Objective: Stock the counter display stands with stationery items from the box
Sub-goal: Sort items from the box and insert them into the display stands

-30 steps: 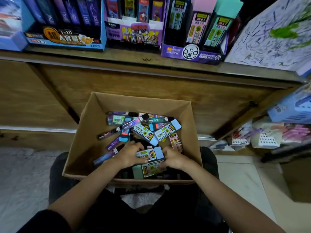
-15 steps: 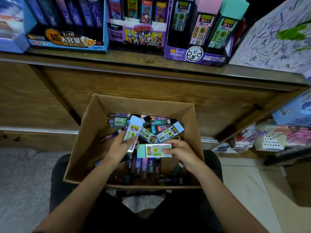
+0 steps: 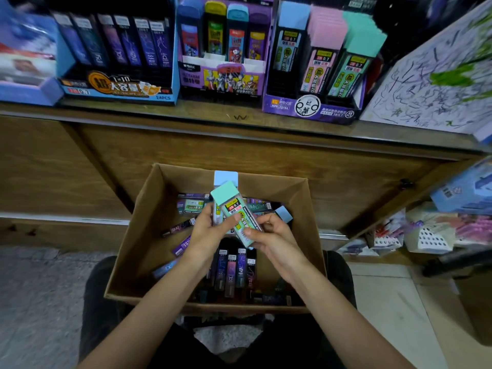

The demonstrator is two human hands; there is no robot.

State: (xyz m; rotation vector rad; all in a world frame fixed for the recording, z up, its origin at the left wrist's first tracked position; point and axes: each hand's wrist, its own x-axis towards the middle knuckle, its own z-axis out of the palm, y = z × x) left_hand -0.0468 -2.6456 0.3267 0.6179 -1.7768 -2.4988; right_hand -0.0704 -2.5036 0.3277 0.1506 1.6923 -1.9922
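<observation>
An open cardboard box [image 3: 133,251] sits on my lap, with several pencil-lead cases loose inside. Above it, my left hand [image 3: 206,233] grips a blue-capped lead case [image 3: 225,178], mostly hidden behind a green-capped lead case [image 3: 235,211]. My right hand [image 3: 271,235] pinches the green-capped case at its lower end, and the left thumb lies on it too. Both cases stand roughly upright, caps up. On the wooden counter [image 3: 239,121] stand three display stands: a blue one [image 3: 117,89] at left, a purple cartoon one [image 3: 221,78] in the middle, and a purple one [image 3: 308,107] holding blue, pink and green cases.
A scribbled white board [image 3: 436,81] leans at the counter's right end. Packaged goods [image 3: 426,233] fill a low shelf at right. A blue carton [image 3: 24,62] stands at far left. Wooden cabinet doors [image 3: 66,177] face me behind the box.
Both hands rose out of the box, each lifting a case. The green-capped case turned from lying sideways to upright and now overlaps the blue-capped one.
</observation>
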